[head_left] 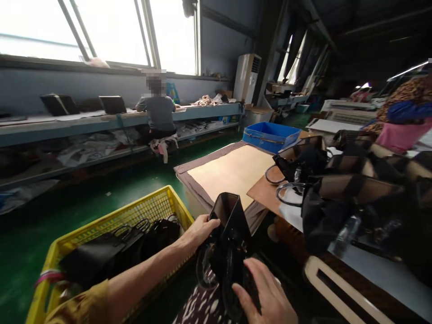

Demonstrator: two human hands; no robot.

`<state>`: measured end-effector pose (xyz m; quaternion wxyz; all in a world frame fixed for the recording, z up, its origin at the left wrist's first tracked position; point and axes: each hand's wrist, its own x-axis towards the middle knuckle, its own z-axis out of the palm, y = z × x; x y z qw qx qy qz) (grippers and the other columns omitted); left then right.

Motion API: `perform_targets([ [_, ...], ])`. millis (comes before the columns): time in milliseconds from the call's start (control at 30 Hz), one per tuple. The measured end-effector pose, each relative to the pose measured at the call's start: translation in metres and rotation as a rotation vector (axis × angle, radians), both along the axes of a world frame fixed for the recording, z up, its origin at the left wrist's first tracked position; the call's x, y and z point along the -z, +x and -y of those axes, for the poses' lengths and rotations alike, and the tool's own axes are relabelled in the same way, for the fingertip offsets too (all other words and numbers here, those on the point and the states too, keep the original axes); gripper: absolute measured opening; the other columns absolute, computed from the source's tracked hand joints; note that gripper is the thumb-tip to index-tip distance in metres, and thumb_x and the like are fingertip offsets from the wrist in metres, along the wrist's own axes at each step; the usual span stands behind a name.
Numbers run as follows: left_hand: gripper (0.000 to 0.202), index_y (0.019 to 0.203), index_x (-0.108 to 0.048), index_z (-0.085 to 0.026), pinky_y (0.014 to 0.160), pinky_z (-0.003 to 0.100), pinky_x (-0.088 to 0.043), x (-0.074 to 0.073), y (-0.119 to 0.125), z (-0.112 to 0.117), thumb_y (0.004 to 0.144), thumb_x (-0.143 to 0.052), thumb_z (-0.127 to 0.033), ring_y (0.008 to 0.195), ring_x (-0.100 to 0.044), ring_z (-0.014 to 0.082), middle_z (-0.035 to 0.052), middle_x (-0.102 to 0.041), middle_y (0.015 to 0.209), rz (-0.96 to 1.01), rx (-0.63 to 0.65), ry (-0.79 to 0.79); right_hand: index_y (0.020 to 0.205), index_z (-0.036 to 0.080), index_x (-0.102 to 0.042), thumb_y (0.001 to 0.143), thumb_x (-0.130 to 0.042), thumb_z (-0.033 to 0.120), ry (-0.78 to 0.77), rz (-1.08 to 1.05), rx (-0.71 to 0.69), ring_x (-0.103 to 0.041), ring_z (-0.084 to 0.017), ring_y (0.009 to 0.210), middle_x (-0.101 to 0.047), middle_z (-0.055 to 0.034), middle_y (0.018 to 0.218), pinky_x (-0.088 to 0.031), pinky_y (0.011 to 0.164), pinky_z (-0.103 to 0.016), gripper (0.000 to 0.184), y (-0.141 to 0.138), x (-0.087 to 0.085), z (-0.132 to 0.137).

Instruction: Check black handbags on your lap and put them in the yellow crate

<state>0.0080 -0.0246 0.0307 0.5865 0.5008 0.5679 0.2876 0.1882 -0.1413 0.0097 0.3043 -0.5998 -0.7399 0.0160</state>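
Observation:
A black handbag (232, 225) with a brown lining stands with its mouth up, in front of my body. My left hand (204, 229) is closed on its upper left edge, thumb over the rim. Dark looped handles (204, 265) hang at its front. My right hand (266, 292) is at the lower right side of the bag, thumb and forefinger around the dark handle part; its other fingers are partly hidden. To the left, a yellow plastic crate (111, 220) holds several black bags (124, 243).
At right, several black bags (347, 198) crowd a table. A padded board (232, 166) lies ahead, with a blue bin (272, 135) behind it. A pale slotted frame (340, 288) is at lower right. A person (157, 112) sits at the long bench (101, 121) by the windows.

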Motion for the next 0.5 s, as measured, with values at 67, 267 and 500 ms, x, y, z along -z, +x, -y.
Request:
perform_targets([
  [67,0.023,0.066,-0.046,-0.015,0.043,0.020,-0.029,0.001,-0.001,0.003,0.076,-0.047,-0.036,0.047,-0.040,0.0084,-0.0044,-0.042,0.053,0.002,0.008,0.005,0.111,0.017,-0.056,0.080,-0.049,0.051,0.013,0.110,-0.038,-0.062,-0.024,0.096,-0.064,-0.0104,0.109,-0.053,0.077,-0.030,0.047,-0.009,0.002,-0.006],
  [267,0.024,0.069,-0.047,-0.015,0.041,0.019,-0.028,0.004,-0.005,0.012,0.076,-0.049,-0.038,0.045,-0.038,0.0073,-0.0053,-0.041,0.052,-0.018,0.037,0.006,0.123,0.013,-0.045,0.079,-0.045,0.028,-0.338,0.102,0.022,-0.066,-0.023,0.087,-0.061,-0.0134,0.114,-0.053,0.059,-0.027,0.046,-0.028,0.019,-0.007],
  [500,0.035,0.086,-0.048,-0.015,0.037,0.018,-0.030,-0.007,-0.003,0.012,0.069,-0.057,-0.045,0.046,-0.046,0.0095,-0.0035,-0.050,0.058,0.032,0.091,-0.189,0.107,0.015,-0.058,0.077,-0.032,0.015,-0.348,0.039,0.159,-0.066,-0.018,0.078,-0.067,-0.0098,0.099,-0.050,0.061,-0.024,0.040,-0.007,0.002,-0.019],
])
